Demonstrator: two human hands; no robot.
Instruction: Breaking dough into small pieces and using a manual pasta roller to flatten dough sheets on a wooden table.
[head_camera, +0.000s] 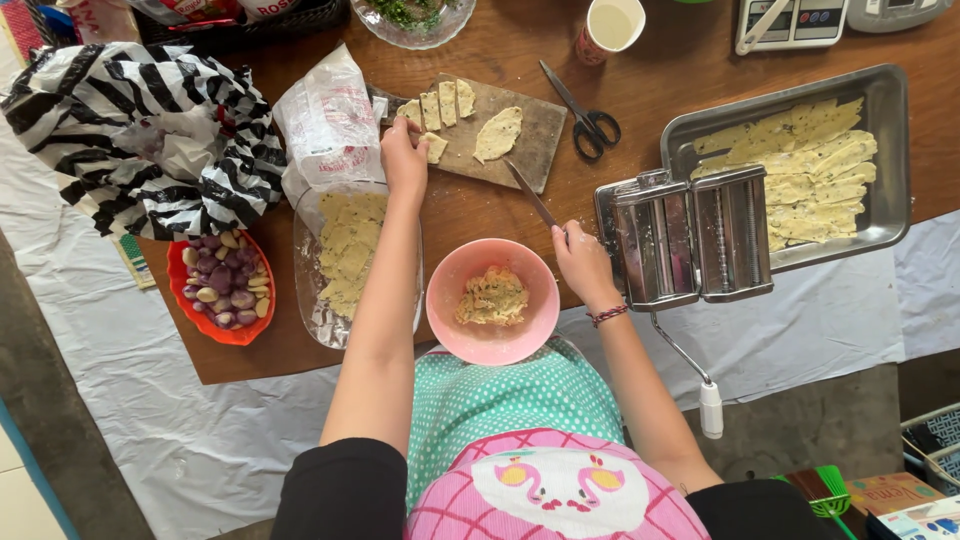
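Observation:
My left hand (403, 157) reaches to the wooden cutting board (533, 135) and pinches a small cut piece of dough (434, 147) at its near left corner. More cut dough strips (440, 104) lie in a row beyond it, and an uncut oval of dough (497, 133) rests mid-board. My right hand (582, 262) grips a knife (530, 194) by the handle, blade pointing up towards the board. A pink bowl (452, 277) with a lump of herbed dough sits between my arms.
A metal pasta roller (690, 237) stands right of my right hand, with a steel tray (889, 110) of flat dough sheets behind it. Left are a glass dish (306, 262) of dough pieces, a flour bag (327, 118), an orange bowl (178, 268) of shallots and garlic. Scissors (585, 112) lie behind the board.

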